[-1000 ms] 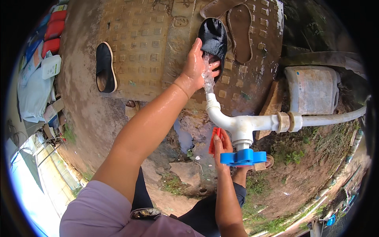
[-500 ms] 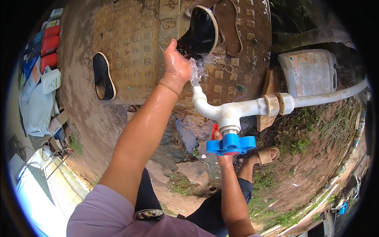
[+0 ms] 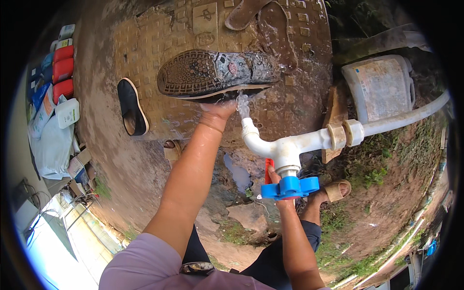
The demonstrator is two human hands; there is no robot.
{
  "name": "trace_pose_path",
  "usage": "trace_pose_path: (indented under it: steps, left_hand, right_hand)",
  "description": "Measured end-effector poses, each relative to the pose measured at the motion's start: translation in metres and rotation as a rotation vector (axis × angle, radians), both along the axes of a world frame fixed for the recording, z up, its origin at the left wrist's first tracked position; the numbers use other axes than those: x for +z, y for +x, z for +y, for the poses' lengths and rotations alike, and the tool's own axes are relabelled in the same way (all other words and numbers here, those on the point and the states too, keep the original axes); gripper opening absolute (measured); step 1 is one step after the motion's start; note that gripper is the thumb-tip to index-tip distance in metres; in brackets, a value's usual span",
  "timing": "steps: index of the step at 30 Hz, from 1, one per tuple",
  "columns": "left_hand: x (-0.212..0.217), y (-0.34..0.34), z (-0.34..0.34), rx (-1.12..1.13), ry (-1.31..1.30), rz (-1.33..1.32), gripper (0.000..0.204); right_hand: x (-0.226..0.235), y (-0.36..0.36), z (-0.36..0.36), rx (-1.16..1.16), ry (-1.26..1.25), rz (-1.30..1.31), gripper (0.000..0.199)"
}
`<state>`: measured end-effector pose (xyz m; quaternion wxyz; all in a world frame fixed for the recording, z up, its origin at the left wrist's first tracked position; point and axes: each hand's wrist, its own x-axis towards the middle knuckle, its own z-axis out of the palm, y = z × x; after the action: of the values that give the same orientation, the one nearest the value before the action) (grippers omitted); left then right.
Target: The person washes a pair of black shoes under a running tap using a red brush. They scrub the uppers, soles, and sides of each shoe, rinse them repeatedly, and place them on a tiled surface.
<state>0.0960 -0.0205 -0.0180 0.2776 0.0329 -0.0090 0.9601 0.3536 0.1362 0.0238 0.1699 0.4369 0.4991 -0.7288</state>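
Head view, catalogued item by item:

- Left hand (image 3: 220, 110): raised under a dark shoe (image 3: 217, 73), fingers closed on its lower edge; the fingertips themselves were hidden behind the shoe.
- Dark shoe: held sole-up and roughly level, patterned tread facing the camera, wet along the right half; it sat directly over the spout of the tap, with water striking its underside.
- White plastic tap (image 3: 270, 145): elbow spout pointing upward, joined to a white pipe (image 3: 411, 118) that ran off to the right.
- Blue tap handle (image 3: 290, 187): below the tap body, toward the person.
- Right hand (image 3: 276, 181): at the blue handle, mostly hidden behind it; whether the fingers were gripping the handle could not be told. A red object (image 3: 267, 170) showed just beside the hand.
- Second dark shoe (image 3: 129, 107): lying opening-up on the patterned slab (image 3: 145, 48), well left of the held shoe.
- Brown sandals (image 3: 270, 19): on the slab, beyond the held shoe.
- White plastic jerrycan (image 3: 379, 87): on its side, right of the slab, behind the pipe.
- Sandalled foot (image 3: 333, 191): on bare earth near the blue handle.
- Red and white containers (image 3: 62, 72): grouped at the far left.
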Motion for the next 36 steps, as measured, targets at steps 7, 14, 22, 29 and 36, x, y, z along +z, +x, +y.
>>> trace_pose_path:
  steps: [7, 14, 22, 29, 36]
  left_hand:
    - [-0.027, 0.017, -0.006, -0.07, -0.019, -0.141, 0.055]
    - [-0.042, 0.03, -0.008, -0.169, -0.248, -0.106, 0.048]
    - [-0.055, 0.025, -0.012, -0.176, -0.507, -0.118, 0.046]
    - [-0.077, 0.019, -0.024, -0.169, -0.717, -0.145, 0.046]
    - [-0.094, 0.05, -0.046, -0.094, -0.864, -0.272, 0.047]
  right_hand:
    - [-0.024, 0.02, -0.004, 0.006, -0.039, -0.057, 0.046]
    - [-0.046, 0.034, -0.007, -0.018, 0.002, -0.004, 0.044]
    - [-0.01, -0.086, -0.015, 0.098, 0.405, 0.446, 0.058]
    - [-0.011, -0.24, -0.046, 0.559, 1.005, 0.589, 0.047]
    - [-0.043, -0.162, -0.028, 0.199, 0.84, 0.149, 0.049]
